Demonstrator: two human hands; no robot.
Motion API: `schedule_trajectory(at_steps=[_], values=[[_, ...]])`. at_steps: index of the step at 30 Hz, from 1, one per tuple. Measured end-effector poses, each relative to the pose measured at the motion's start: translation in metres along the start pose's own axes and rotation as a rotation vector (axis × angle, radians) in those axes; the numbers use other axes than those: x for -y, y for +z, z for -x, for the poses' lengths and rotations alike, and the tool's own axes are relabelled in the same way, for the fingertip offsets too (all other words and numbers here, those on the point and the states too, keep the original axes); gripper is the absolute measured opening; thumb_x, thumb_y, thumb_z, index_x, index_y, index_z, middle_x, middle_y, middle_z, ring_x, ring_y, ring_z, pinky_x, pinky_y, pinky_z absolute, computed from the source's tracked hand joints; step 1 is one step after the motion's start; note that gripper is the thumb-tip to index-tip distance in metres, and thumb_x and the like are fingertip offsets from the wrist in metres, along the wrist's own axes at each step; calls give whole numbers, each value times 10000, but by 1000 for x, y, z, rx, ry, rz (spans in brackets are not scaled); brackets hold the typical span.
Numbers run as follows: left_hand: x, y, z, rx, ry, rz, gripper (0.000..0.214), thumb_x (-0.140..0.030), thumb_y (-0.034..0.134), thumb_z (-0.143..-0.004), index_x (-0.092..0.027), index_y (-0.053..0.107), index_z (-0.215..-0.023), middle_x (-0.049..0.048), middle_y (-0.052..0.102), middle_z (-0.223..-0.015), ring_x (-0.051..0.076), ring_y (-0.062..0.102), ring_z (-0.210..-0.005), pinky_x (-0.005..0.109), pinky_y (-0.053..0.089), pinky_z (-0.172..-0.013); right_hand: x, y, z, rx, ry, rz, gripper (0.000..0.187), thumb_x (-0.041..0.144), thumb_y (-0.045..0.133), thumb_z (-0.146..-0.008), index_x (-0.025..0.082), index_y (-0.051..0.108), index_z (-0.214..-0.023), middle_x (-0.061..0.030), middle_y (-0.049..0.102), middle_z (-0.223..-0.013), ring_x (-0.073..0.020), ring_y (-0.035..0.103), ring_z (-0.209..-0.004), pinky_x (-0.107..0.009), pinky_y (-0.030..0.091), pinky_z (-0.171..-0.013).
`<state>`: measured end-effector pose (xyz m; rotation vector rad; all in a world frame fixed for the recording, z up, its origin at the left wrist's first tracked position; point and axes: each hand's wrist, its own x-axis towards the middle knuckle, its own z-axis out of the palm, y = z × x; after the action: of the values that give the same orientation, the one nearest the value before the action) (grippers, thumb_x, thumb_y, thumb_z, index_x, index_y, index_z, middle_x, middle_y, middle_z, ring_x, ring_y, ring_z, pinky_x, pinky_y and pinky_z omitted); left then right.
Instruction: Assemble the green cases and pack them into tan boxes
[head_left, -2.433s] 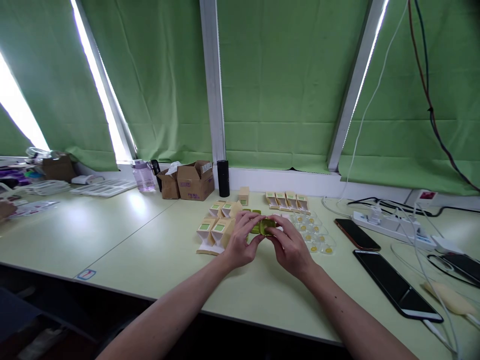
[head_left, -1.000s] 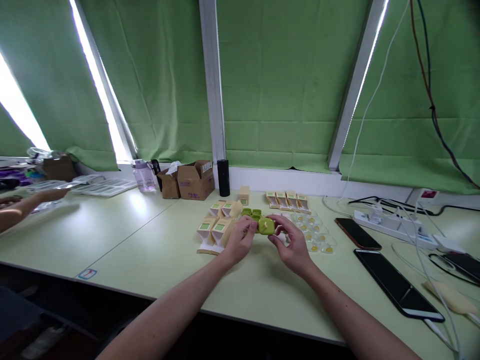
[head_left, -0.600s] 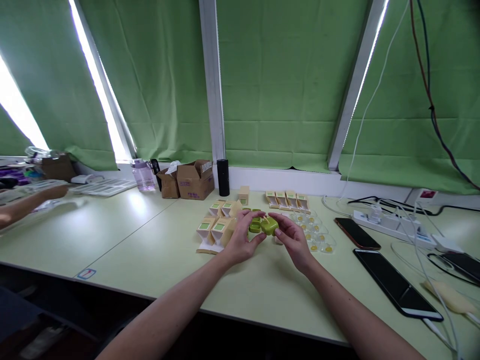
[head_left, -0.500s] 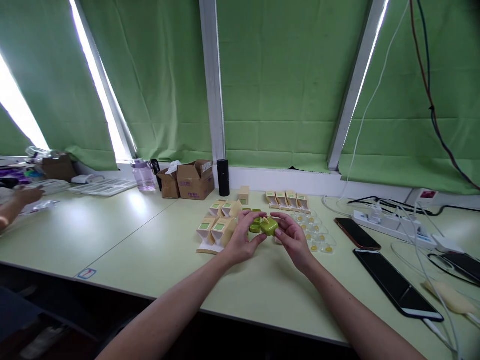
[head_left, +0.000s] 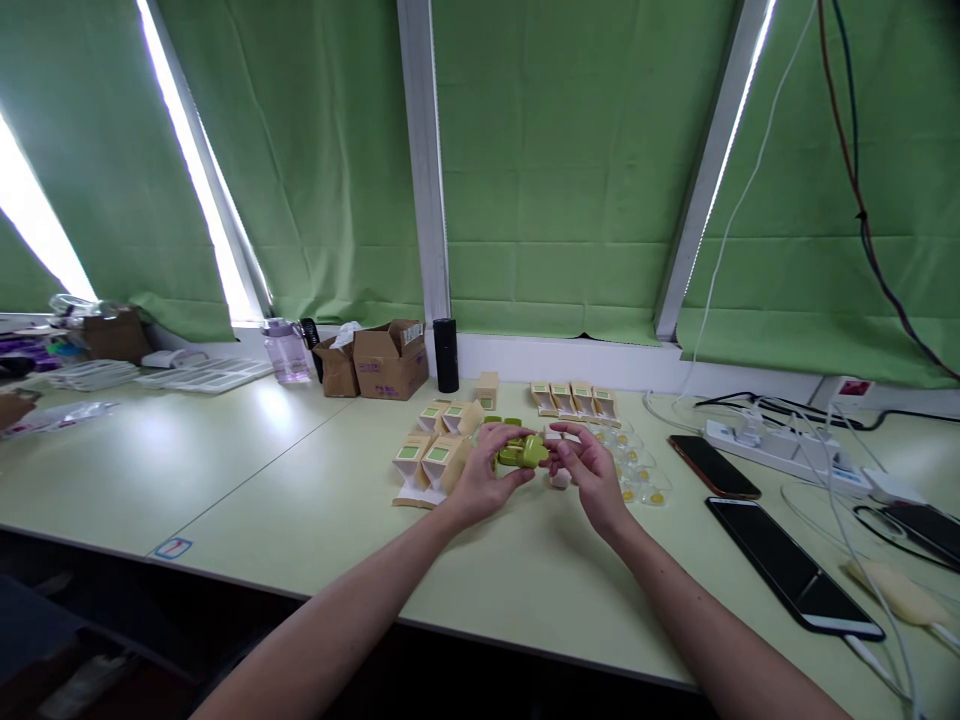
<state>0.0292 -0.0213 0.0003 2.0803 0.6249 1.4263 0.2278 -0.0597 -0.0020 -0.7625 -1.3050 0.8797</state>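
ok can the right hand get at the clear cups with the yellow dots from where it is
Probably yes. The right hand hovers right beside the clear cups, which lie uncovered on the table on its outer side, and nothing stands between them. Whether its fingers already hold something small is unclear.

Two hands work at the table: one left hand and one right hand. One green case sits in the left hand's fingers, and at least two further green cases lie behind it (partly hidden, so the count stops there). The small tan cartons number nine: four in the left cluster, one upright carton standing alone, and four in the back row. The clear blister packs overlap too much to count. There are two cardboard boxes, one water bottle, one black cylinder, two phones and one power strip.
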Motion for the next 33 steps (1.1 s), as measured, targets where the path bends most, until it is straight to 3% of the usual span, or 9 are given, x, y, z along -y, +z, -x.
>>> schedule_trajectory(at_steps=[3,6,10,13,17,24,33], values=[[9,0,-2,-54,-153,219,510,-301,906,-794,-217,745,-1271,133,693,-1312,304,635,-1228,459,526,-1058,2,-7,-4,-151,-83,268,310,481,662,-961,235,691,-1148,-88,801,-997,-255,706,-876,-398,528,-793],[14,-1,-5,-65,-296,462,596,-351,950,-763,-201,727,-1294,131,720,-1300,262,687,-1131,397,561,-980,3,-15,-7,-186,-178,695,177,335,635,-933,230,737,-1031,-92,792,-1023,-280,666,-937,-432,504,-855],[12,-2,-7,-106,-374,675,622,-370,982,-736,-202,737,-1282,103,771,-1192,224,715,-1072,342,560,-957,0,-17,-4,10,-233,1217,187,190,679,-858,228,764,-1020,-102,772,-1132,-329,587,-1133,-452,433,-961],[7,-3,-7,-125,-363,730,598,-365,966,-765,-209,744,-1297,90,782,-1148,211,715,-1080,309,545,-951,-2,-14,0,122,-176,1438,273,179,746,-809,223,772,-1078,-120,746,-1181,-344,542,-1180,-447,382,-966],[3,-4,-7,-118,-350,771,586,-343,944,-789,-217,733,-1322,90,788,-1135,209,721,-1045,291,534,-872,-2,-11,3,172,-162,1552,223,164,708,-845,202,771,-1055,-143,734,-1146,-344,527,-1143,-446,339,-935],[8,-5,-7,-100,-354,861,528,-357,912,-813,-189,733,-1280,129,799,-1183,280,741,-1170,315,533,-856,-3,-13,1,204,-153,1626,211,128,679,-832,178,769,-1016,-163,727,-1101,-354,527,-1129,-451,319,-916],[10,-5,-6,-122,-370,868,499,-362,909,-812,-174,739,-1241,126,808,-1145,245,752,-1055,308,537,-827,-3,-13,1,186,-177,1611,153,100,664,-825,171,738,-938,-176,740,-1051,-351,539,-1100,-453,337,-908]])
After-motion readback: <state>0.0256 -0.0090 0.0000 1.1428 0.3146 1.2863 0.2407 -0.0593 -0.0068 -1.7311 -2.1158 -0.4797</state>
